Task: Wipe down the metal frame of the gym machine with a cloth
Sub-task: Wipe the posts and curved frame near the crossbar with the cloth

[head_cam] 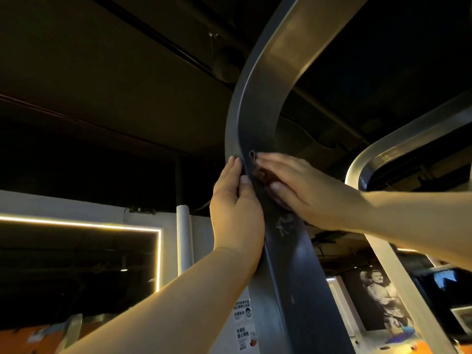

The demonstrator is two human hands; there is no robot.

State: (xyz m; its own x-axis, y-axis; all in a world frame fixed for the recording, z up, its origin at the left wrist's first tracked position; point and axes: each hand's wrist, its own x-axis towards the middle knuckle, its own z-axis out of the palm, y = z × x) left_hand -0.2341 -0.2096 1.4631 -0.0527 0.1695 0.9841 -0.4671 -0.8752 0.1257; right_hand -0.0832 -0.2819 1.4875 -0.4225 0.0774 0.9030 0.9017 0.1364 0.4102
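Observation:
The dark metal frame (293,272) of the gym machine rises from bottom centre and bends up to the right overhead. My right hand (304,190) lies flat on its front face with straight fingers, pressing a small brownish cloth (264,176) against the metal; only a scrap of cloth shows under the fingers. My left hand (236,215) holds the frame's left edge, fingers along the side and thumb on the front face. A pale smear (283,224) marks the frame just below my right hand.
A second curved frame bar (378,154) arcs at the right. The ceiling with pipes is dark above. A lit strip (158,251) outlines a mirror or window at left. Stickers (244,325) and a wall poster (380,297) lie below.

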